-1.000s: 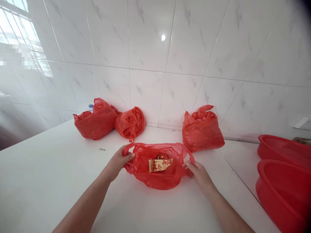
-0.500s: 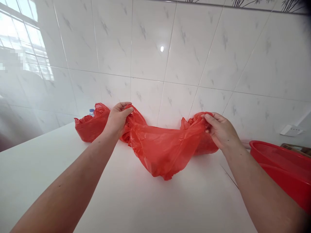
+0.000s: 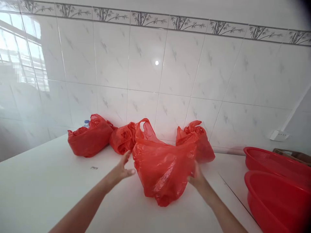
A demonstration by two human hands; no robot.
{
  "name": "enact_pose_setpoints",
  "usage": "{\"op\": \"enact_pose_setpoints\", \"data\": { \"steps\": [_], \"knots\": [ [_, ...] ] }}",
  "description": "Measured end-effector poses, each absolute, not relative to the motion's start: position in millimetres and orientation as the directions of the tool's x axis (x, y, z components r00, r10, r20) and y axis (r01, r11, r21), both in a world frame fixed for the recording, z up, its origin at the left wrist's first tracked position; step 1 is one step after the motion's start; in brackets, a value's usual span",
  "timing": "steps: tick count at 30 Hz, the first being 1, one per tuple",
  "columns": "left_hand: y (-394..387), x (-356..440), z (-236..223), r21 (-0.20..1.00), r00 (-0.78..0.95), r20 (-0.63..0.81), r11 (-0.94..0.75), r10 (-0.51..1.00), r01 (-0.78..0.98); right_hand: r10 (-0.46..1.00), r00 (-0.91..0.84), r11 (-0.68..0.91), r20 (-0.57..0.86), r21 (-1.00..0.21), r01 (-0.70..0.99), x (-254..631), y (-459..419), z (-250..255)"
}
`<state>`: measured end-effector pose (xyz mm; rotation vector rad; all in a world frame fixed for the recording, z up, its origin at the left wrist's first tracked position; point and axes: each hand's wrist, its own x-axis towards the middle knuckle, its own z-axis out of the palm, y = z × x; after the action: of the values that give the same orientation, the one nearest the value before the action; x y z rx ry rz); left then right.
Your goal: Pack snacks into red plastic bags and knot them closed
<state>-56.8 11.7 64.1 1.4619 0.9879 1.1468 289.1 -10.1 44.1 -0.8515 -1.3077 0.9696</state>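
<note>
A red plastic bag (image 3: pixel 162 168) stands on the white table (image 3: pixel 116 207) in front of me, one handle loop sticking up at its back left. What it holds is hidden. Just left of it is my left hand (image 3: pixel 122 171), fingers apart and nothing in them. My right hand (image 3: pixel 197 177) is at the bag's right side, fingers spread and slightly blurred; whether it touches the plastic I cannot tell. Behind stand more bunched red bags: one at the left (image 3: pixel 88 139), one beside it (image 3: pixel 123 139) and one at the right (image 3: pixel 205 147).
Two red plastic baskets or basins stand at the right, a front one (image 3: pixel 272 200) and a rear one (image 3: pixel 272 161). A brown tray (image 3: pixel 291 156) lies behind them. A blue bottle cap (image 3: pixel 86 123) shows behind the left bag. The tiled wall (image 3: pixel 145 74) closes off the back.
Both hands have let go of the bag's upper edges and moved down towards me, beside it. The bag now stands by itself. My view has tilted up, showing more wall.
</note>
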Motion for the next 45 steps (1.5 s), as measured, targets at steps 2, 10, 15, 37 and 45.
{"op": "enact_pose_setpoints", "data": {
  "steps": [2, 10, 15, 37, 45],
  "knots": [
    [15, -30, 52, 0.978, 0.376, 0.189, -0.139, 0.907, -0.157, 0.924, -0.093, 0.344, 0.372, -0.912, -0.224, 260, -8, 40],
    [64, 39, 47, 0.830, 0.250, 0.032, 0.114, 0.968, -0.547, 0.996, 0.036, 0.084, 0.079, -0.765, -0.638, 219, 41, 43],
    [91, 30, 15, 0.633, 0.023, -0.149, 0.113, 0.989, -0.765, 0.998, 0.057, 0.032, -0.017, -0.660, -0.750, 236, 68, 12],
    [79, 12, -11, 0.548, 0.347, -0.170, 0.381, 0.923, -0.745, 0.979, -0.073, -0.181, -0.191, -0.640, -0.747, 229, 59, -16],
    [72, 9, -10, 0.580, 0.450, -0.104, 0.421, 0.887, -0.697, 0.989, -0.056, -0.131, -0.140, -0.613, -0.779, 220, 52, -7]
  ]
}}
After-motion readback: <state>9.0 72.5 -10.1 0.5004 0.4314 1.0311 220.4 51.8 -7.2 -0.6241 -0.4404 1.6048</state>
